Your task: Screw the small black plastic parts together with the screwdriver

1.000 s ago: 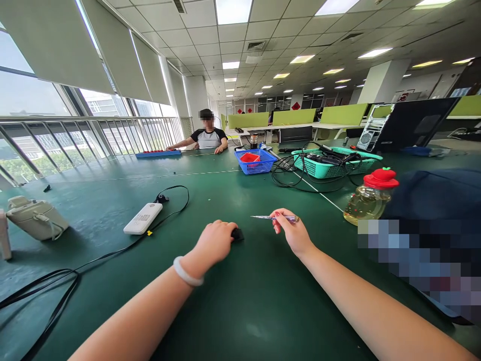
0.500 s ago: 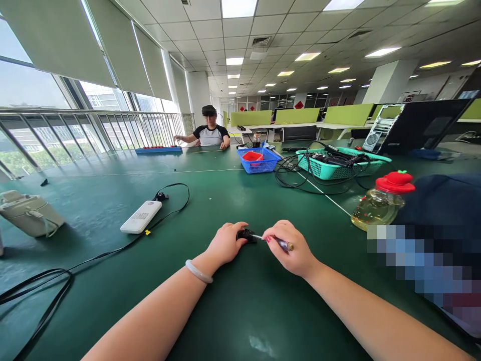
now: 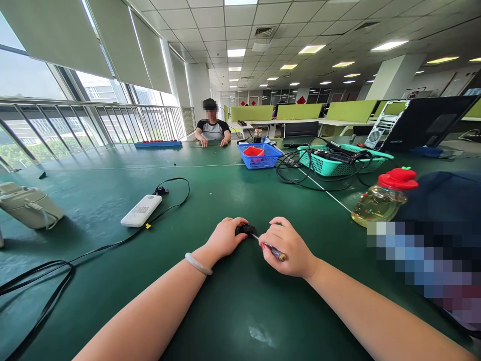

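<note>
My left hand [image 3: 226,238], with a pale bangle on its wrist, grips a small black part [image 3: 247,229] between thumb and fingers against the green table. What kind of part it is I cannot make out. In my right hand [image 3: 287,248] is a slim screwdriver [image 3: 277,252] with a thin metal shaft and a dark handle. Its tip points left and meets the near right side of the black part; whether it sits in a screw is too small to tell.
A white power bank [image 3: 142,210] with a black cable lies left. Farther off stand a blue basket [image 3: 260,161], a teal basket [image 3: 326,168] with cables, and a red-lidded bottle [image 3: 379,203] at right. Across the table [image 3: 210,311] sits another person [image 3: 213,129].
The screwdriver has swung: its handle end is lower and farther left, and its shaft slants more steeply. My left hand keeps its hold. The person opposite has drawn an arm in from the blue tray.
</note>
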